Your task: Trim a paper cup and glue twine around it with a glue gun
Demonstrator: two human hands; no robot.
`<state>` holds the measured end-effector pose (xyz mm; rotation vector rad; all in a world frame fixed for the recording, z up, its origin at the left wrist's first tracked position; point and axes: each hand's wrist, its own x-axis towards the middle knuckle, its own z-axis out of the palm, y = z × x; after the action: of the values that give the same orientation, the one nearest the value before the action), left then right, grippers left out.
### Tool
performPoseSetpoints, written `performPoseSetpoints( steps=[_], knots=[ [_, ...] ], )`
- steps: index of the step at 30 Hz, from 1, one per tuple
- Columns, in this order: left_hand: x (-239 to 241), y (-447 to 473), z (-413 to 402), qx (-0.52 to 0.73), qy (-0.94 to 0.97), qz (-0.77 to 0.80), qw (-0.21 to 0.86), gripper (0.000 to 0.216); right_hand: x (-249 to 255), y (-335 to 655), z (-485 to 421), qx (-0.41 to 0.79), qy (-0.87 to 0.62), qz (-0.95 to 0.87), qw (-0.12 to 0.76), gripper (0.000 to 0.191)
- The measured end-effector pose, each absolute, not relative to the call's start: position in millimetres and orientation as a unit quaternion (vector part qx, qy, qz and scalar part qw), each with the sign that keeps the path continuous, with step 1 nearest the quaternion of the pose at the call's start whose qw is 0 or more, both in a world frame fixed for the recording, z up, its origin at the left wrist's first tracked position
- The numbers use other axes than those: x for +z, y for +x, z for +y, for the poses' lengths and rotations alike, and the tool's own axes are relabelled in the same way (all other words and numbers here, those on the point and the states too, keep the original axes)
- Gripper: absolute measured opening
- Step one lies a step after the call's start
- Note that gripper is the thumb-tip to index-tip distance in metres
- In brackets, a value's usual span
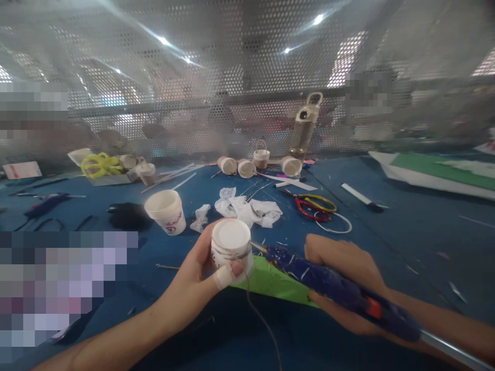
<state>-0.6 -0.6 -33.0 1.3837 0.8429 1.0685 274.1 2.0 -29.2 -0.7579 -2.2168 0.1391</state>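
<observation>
Table (406, 232) blue, green sheet (270, 281) lying on it under my hands. R hand (346, 257) wrapped tight round blue glue gun (332, 286), nozzle tip touching side of small white cup (231, 245). L hand (193, 278) fingers (226, 275) curled narrow round that upturned cup, held at the sheet's left end.

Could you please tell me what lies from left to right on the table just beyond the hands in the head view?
Black object → upright paper cup → white paper scraps → red and yellow scissors → white stick.
</observation>
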Motion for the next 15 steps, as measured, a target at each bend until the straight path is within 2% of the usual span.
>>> performPoseSetpoints(
  steps=[11, 15],
  knots=[
    [-31.0, -1.3, 0.7, 0.457, 0.593, 0.359, 0.557, 0.052, -28.8, 273.3, 3.5, 0.069, -0.301, -0.864, 0.398, 0.028],
    [-31.7, -0.7, 0.2, 0.463, 0.576, 0.358, 0.571, 0.060, -27.7, 273.3, 2.3, 0.068, -0.308, -0.865, 0.389, 0.029]
  ],
)
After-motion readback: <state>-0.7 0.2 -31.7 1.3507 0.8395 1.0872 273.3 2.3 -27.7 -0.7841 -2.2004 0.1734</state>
